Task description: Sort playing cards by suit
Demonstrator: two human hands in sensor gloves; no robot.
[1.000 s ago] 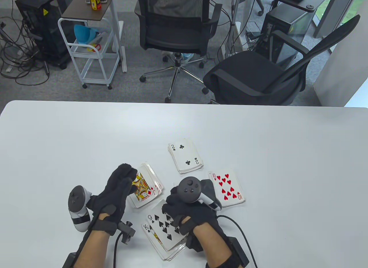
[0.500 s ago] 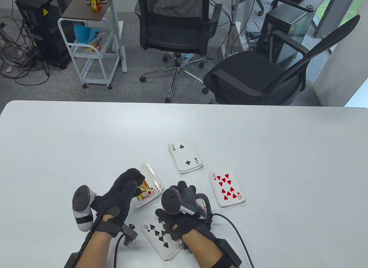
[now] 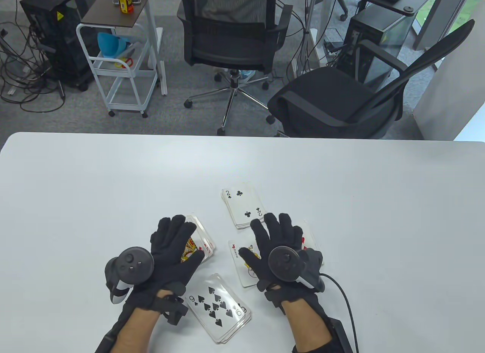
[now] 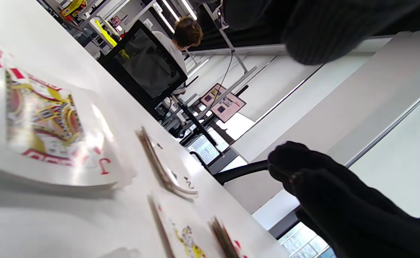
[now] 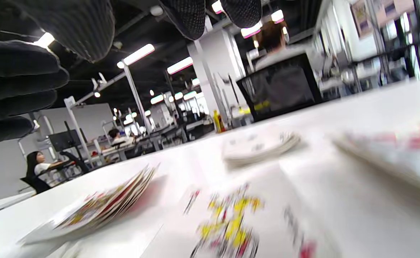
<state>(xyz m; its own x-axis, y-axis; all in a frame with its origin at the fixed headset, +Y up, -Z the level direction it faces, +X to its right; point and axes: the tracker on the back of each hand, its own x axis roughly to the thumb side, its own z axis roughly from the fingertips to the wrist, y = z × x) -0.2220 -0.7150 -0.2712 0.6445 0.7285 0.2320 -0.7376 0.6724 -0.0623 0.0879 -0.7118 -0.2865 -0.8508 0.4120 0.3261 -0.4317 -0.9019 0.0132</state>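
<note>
White desk is carrying everything, w/ card piles sitting in a cluster near its front edge. L hand is lying palm-down w/ fingers spread, grip released, hovering over or resting on the diamonds pile, can't tell which; only the pile's right edge is showing past the glove in the table view, while the left wrist view is showing a red J face card on top. R hand is likewise lying flat w/ fingers spread, grip released, nothing held, covering most of the hearts pile and part of a lone jack card that is sitting face-up just left of that pile; whether the palm is touching the cards can't be told. Spades pile is sitting nearest the front edge, btwn the two wrists, 9 of spades on top, slightly fanned and angled. Clubs pile is sitting farthest back, 2 of clubs on top, just beyond the R hand's fingertips. Right wrist view is blurred, showing the diamonds pile at left, the jack's yellow figure in the middle, clubs pile behind.
</note>
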